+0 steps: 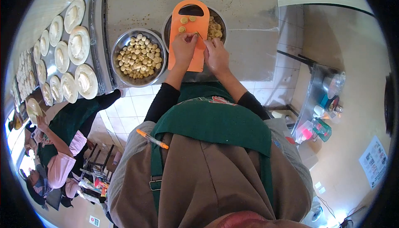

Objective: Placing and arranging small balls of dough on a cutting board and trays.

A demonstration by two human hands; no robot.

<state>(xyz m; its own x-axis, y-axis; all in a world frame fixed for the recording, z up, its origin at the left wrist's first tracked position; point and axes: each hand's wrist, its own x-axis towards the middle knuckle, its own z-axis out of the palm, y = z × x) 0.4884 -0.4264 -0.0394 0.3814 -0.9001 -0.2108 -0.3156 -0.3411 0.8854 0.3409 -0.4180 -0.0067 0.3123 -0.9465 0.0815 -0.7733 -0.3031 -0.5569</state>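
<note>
My left hand (184, 49) presses its fingertips together on a small mushroom, mostly hidden by the fingers, over an orange plastic cutting board (190, 45). The thin dark blade of a small knife (199, 35) meets the mushroom there. Its handle is covered by my right hand (216, 54), which grips it at the board's right edge. Three whole button mushrooms (184, 20) sit higher on the board. The board lies across a metal bowl (225, 30), where sliced mushrooms (215, 30) show on the right. Left of it, another metal bowl (116, 69) holds several whole button mushrooms (140, 56).
Both bowls stand on a grey metal worktable (249, 53). At left, a second table (51, 69) carries several plates (83, 81) of pale dough. Beyond, another person (59, 153) holds a plate (33, 109). A wall shelf (307, 93) with containers is at right.
</note>
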